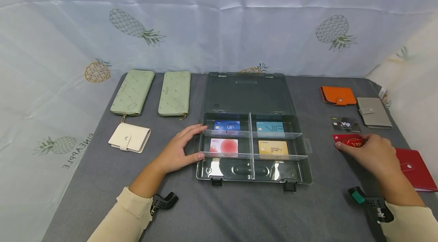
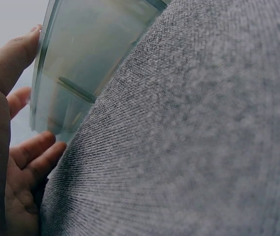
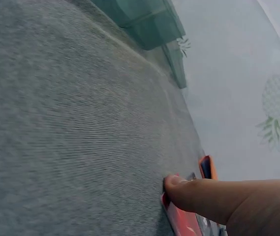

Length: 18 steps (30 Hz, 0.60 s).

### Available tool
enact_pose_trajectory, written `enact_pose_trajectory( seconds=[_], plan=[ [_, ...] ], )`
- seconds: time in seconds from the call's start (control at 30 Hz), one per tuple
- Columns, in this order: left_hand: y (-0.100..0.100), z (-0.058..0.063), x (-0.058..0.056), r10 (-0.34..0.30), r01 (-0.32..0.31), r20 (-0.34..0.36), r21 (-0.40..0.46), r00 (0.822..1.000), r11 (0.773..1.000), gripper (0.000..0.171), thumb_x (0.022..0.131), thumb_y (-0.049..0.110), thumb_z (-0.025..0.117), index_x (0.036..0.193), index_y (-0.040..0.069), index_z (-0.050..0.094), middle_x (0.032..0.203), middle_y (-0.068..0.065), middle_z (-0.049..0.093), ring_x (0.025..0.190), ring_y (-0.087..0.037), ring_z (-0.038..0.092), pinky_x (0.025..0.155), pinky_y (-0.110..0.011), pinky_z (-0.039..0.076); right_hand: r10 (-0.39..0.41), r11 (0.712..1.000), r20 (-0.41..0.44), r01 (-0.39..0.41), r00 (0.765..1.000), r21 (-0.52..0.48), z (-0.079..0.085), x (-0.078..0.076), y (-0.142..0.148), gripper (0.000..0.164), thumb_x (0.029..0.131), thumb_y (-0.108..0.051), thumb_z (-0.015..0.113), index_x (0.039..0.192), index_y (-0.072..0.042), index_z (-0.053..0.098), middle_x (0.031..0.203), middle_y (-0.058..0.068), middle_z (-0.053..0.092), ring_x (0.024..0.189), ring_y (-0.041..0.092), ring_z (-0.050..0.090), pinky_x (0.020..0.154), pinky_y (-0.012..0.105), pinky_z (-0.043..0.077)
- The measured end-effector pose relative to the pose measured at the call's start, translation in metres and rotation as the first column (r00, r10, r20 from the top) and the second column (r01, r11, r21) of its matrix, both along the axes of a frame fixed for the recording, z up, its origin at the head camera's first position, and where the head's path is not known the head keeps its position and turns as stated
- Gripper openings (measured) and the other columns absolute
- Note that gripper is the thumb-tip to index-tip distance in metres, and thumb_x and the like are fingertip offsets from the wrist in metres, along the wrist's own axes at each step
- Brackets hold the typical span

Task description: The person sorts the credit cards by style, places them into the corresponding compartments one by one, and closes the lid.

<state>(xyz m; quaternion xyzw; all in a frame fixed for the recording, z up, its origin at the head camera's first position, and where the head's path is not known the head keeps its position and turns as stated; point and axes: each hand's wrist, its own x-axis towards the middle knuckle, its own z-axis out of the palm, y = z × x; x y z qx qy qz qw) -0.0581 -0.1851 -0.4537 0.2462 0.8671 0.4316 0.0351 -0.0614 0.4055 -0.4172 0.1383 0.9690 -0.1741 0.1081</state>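
Observation:
A clear grey divided box (image 1: pixel 226 179) stands on the table with its lid laid back. Blue (image 1: pixel 227 125), teal (image 1: pixel 270 127), pink-and-white (image 1: pixel 224 146) and yellow (image 1: pixel 273 148) cards lie in its back and middle compartments. Against the box's left wall rests my left hand (image 1: pixel 178 151), fingers fairly straight and thumb apart. On the right, my right hand (image 1: pixel 376 156) pinches a red VIP card (image 1: pixel 345 138), thumb at its left edge; the other fingertips are partly hidden. In the right wrist view that thumb (image 3: pixel 203 194) presses the red card's edge. A black VIP card (image 1: pixel 345 124) lies just behind.
Two green zip wallets (image 1: pixel 133 92) (image 1: pixel 174 94) and a cream wallet (image 1: pixel 130 137) lie at the left. Orange (image 1: pixel 338 95), grey (image 1: pixel 374 113) and red (image 1: pixel 415 168) card holders lie at the right. A pineapple-print cloth (image 1: pixel 219 37) hangs behind the grey-covered table (image 1: pixel 239 215).

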Motion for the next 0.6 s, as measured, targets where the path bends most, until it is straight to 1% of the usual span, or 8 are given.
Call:
enact_pose_trajectory(
  seconds=[0.07, 0.17, 0.27, 0.33, 0.43, 0.53, 0.6],
  plan=[
    [0.0, 0.0, 0.0, 0.001, -0.001, 0.0, 0.0, 1.0, 1.0, 0.079, 0.091, 0.047, 0.083, 0.16, 0.027, 0.051, 0.165, -0.006, 0.044, 0.151, -0.031, 0.042, 0.117, -0.066, 0.035, -0.011, 1.0, 0.019, 0.011, 1.0, -0.021, 0.001, -0.002, 0.001, 0.105, 0.096, -0.062, 0.07, 0.143, 0.026, 0.039, 0.123, 0.048, 0.039, 0.107, 0.06, 0.038, 0.07, 0.062, 0.051],
    [-0.001, 0.001, 0.001, 0.003, -0.003, 0.001, -0.003, 1.0, 1.0, 0.079, 0.091, 0.05, 0.082, 0.16, 0.027, 0.051, 0.165, -0.007, 0.044, 0.151, -0.032, 0.042, 0.117, -0.066, 0.034, -0.05, 0.997, 0.05, 0.054, 0.997, -0.061, 0.002, -0.004, 0.001, 0.103, 0.096, -0.059, 0.071, 0.144, 0.025, 0.036, 0.125, 0.046, 0.039, 0.108, 0.059, 0.04, 0.07, 0.058, 0.054],
    [0.0, 0.001, 0.0, 0.003, -0.003, 0.004, -0.007, 1.0, 1.0, 0.079, 0.091, 0.051, 0.081, 0.16, 0.028, 0.05, 0.166, -0.007, 0.044, 0.152, -0.032, 0.042, 0.117, -0.067, 0.034, -0.122, 0.984, 0.091, 0.132, 0.988, -0.119, 0.004, -0.005, 0.002, 0.105, 0.097, -0.056, 0.072, 0.145, 0.025, 0.026, 0.128, 0.047, 0.036, 0.11, 0.059, 0.041, 0.072, 0.057, 0.055],
    [0.0, 0.001, 0.0, 0.004, -0.004, 0.009, -0.008, 1.0, 1.0, 0.079, 0.091, 0.05, 0.082, 0.16, 0.028, 0.05, 0.166, -0.007, 0.043, 0.152, -0.032, 0.042, 0.117, -0.067, 0.034, -0.149, 0.975, 0.101, 0.163, 0.984, -0.15, 0.005, -0.004, 0.004, 0.105, 0.098, -0.054, 0.072, 0.146, 0.024, 0.022, 0.131, 0.048, 0.035, 0.11, 0.06, 0.041, 0.072, 0.055, 0.055],
    [0.0, 0.001, 0.0, 0.006, -0.005, 0.011, -0.009, 1.0, 1.0, 0.08, 0.09, 0.047, 0.083, 0.16, 0.028, 0.05, 0.166, -0.007, 0.044, 0.151, -0.032, 0.042, 0.117, -0.067, 0.034, -0.166, 0.964, 0.091, 0.181, 0.982, -0.194, 0.006, -0.003, 0.008, 0.101, 0.1, -0.051, 0.071, 0.148, 0.022, 0.019, 0.134, 0.049, 0.033, 0.112, 0.06, 0.04, 0.069, 0.05, 0.054],
    [0.0, 0.001, 0.0, 0.007, -0.007, 0.008, -0.009, 1.0, 1.0, 0.08, 0.089, 0.044, 0.084, 0.16, 0.027, 0.051, 0.165, -0.007, 0.044, 0.151, -0.032, 0.042, 0.117, -0.067, 0.034, -0.174, 0.954, 0.064, 0.184, 0.983, -0.236, 0.004, -0.001, 0.013, 0.096, 0.103, -0.047, 0.069, 0.151, 0.02, 0.019, 0.14, 0.05, 0.032, 0.116, 0.061, 0.039, 0.064, 0.039, 0.052],
    [0.0, 0.001, 0.0, 0.008, -0.008, 0.006, -0.01, 1.0, 1.0, 0.08, 0.089, 0.043, 0.084, 0.16, 0.027, 0.051, 0.165, -0.007, 0.044, 0.151, -0.032, 0.042, 0.117, -0.067, 0.035, -0.186, 0.943, 0.039, 0.189, 0.982, -0.272, 0.003, 0.001, 0.015, 0.093, 0.105, -0.043, 0.067, 0.156, 0.016, 0.018, 0.142, 0.049, 0.034, 0.116, 0.06, 0.041, 0.061, 0.031, 0.051]
  ],
)
